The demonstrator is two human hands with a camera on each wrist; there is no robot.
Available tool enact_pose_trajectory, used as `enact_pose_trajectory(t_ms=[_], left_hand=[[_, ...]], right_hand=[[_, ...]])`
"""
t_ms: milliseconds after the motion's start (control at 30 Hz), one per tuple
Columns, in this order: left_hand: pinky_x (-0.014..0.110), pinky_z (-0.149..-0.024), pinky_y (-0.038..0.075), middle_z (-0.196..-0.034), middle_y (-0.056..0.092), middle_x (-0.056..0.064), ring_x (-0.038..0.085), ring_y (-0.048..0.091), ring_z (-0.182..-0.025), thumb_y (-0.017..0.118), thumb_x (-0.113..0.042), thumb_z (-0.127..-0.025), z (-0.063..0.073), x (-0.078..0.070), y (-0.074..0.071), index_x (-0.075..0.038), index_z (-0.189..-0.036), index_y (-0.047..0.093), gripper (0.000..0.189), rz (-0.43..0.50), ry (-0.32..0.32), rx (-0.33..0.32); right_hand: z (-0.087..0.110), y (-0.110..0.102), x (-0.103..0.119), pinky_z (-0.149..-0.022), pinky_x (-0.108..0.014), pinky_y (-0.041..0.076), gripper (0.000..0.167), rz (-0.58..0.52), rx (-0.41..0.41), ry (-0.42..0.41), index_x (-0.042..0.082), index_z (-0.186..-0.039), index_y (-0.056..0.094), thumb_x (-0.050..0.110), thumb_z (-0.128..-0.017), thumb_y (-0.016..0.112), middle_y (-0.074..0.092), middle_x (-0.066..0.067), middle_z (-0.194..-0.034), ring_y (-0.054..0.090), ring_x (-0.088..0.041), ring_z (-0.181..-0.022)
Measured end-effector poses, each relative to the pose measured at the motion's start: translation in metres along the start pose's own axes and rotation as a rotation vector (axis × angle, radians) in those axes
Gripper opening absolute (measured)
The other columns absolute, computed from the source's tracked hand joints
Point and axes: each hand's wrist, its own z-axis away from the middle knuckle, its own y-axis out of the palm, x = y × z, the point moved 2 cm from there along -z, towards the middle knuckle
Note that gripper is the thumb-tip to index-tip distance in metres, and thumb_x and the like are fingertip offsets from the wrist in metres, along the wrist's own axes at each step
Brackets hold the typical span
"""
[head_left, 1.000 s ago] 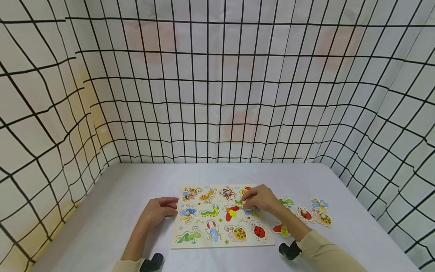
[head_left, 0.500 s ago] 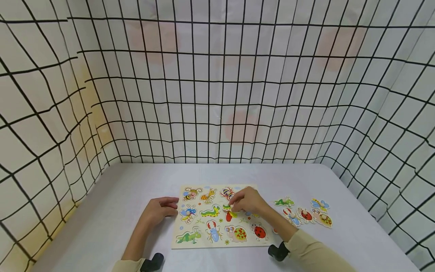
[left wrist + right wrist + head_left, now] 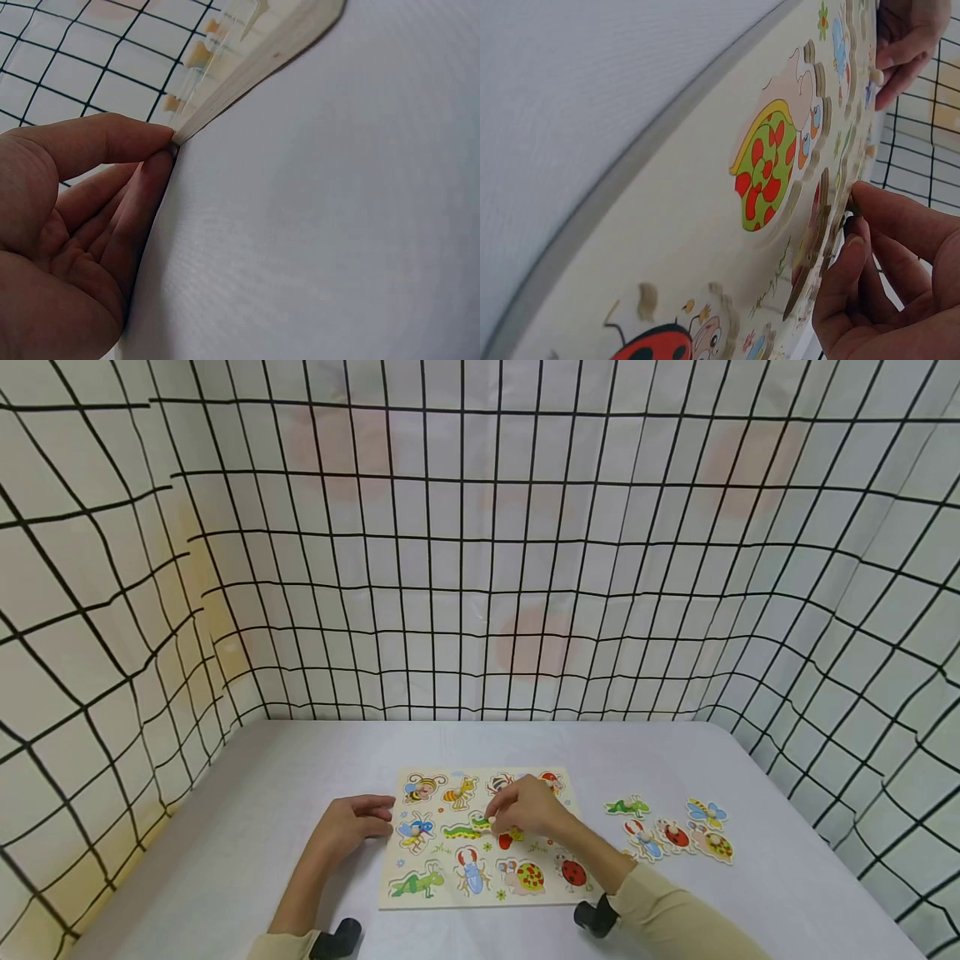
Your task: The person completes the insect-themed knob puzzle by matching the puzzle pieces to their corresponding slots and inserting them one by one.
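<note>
A flat insect puzzle board (image 3: 438,900) lies on the white table. My right hand (image 3: 528,806) pinches a green caterpillar piece (image 3: 479,819) above the board's printed caterpillar (image 3: 459,833). In the right wrist view, thumb and forefinger of the right hand (image 3: 900,277) meet at a small knob, with most of the piece hidden. At the board's left edge, my left hand (image 3: 351,827) lies with its fingertips against the side. The left wrist view has that hand's (image 3: 90,195) fingers extended to touch the edge of the board (image 3: 262,67).
Right of the board lie a grasshopper piece (image 3: 628,806), a stag beetle piece (image 3: 643,842), a ladybug piece (image 3: 673,835), a snail piece (image 3: 712,843) and a blue-winged insect piece (image 3: 707,812). Black netting (image 3: 487,585) surrounds the table on three sides.
My right hand has carried the caterpillar piece leftward across the board, from the right column to the printed caterpillar. The left hand has stayed at the board's edge.
</note>
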Motion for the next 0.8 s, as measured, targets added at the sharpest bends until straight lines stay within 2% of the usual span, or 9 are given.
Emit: enact_pose_trajectory(t_ms=[500, 800], left_hand=[[0.029, -0.074, 0.047, -0.092, 0.071, 0.002, 0.018, 0.060, -0.084, 0.077, -0.006, -0.084, 0.001, -0.001, 0.000, -0.008, -0.122, 0.073, 0.039, -0.006, -0.019, -0.004], [0.029, -0.073, 0.047, -0.092, 0.071, 0.003, 0.018, 0.060, -0.082, 0.078, -0.005, -0.084, 0.002, -0.001, -0.001, -0.006, -0.122, 0.073, 0.039, -0.001, 0.001, 0.004]], right_hand=[[-0.004, 0.017, 0.010, -0.051, -0.025, 0.040, 0.012, 0.004, 0.021, -0.001, 0.014, -0.082, 0.081, 0.005, -0.074, 0.083, 0.066, 0.003, -0.073, 0.050, -0.011, -0.058], [-0.009, 0.025, 0.013, -0.051, -0.025, 0.041, 0.010, 0.007, 0.021, -0.004, 0.013, -0.082, 0.080, 0.006, -0.075, 0.083, 0.063, 0.003, -0.072, 0.051, -0.011, -0.059]])
